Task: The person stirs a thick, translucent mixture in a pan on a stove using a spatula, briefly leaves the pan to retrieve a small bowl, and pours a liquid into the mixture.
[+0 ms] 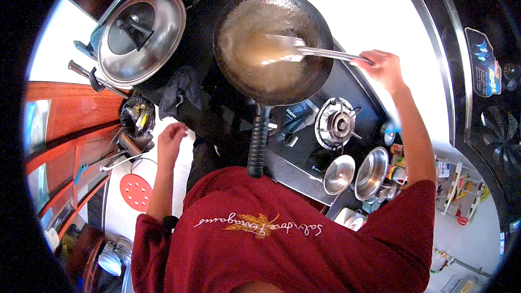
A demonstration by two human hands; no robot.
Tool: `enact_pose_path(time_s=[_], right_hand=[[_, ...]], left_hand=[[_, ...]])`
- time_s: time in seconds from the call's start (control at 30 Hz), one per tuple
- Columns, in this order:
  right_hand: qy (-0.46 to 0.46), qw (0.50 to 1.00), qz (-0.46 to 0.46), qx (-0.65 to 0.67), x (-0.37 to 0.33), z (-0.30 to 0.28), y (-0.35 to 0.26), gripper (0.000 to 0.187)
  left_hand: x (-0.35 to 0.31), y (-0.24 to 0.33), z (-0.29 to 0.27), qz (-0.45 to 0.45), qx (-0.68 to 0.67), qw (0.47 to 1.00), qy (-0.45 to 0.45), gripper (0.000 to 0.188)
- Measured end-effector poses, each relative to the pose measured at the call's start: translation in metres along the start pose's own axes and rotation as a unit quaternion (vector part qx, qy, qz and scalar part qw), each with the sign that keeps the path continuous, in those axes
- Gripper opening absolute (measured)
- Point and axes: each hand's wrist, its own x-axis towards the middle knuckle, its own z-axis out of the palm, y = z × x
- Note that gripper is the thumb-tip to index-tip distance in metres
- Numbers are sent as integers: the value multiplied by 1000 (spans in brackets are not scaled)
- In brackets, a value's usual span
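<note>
Red shirt [282, 239] up close, wok [273, 43] beyond it

Right hand [382, 68] fingers wrapped round the steel spatula [304, 50], blade pointing left across the round black wok; left hand [172, 140] loosely curled, holding nothing.

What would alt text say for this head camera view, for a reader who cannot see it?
Seen from above, a person's right hand holds a metal spatula in a dark wok of pale brown liquid on a black gas stove. The left hand rests at the counter edge near a lidded steel pot.
</note>
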Motion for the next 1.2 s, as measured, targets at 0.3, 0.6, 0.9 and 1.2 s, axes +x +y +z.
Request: enact_pose_path(time_s=[0.3,0.6,0.9,1.2], right_hand=[[-22,964,220,-148,61,30,44,29],[26,994,-96,-51,99,22,0,19],[33,964,121,-236,94,7,57,26],[76,963,-240,-92,155,0,-52,16]], left_hand=[[98,28,5,180,362,906,122,48],[124,-4,13,132,471,857,159,55],[122,-1,20,138,464,854,189,55],[126,-12,19,143,477,844,198,54]])
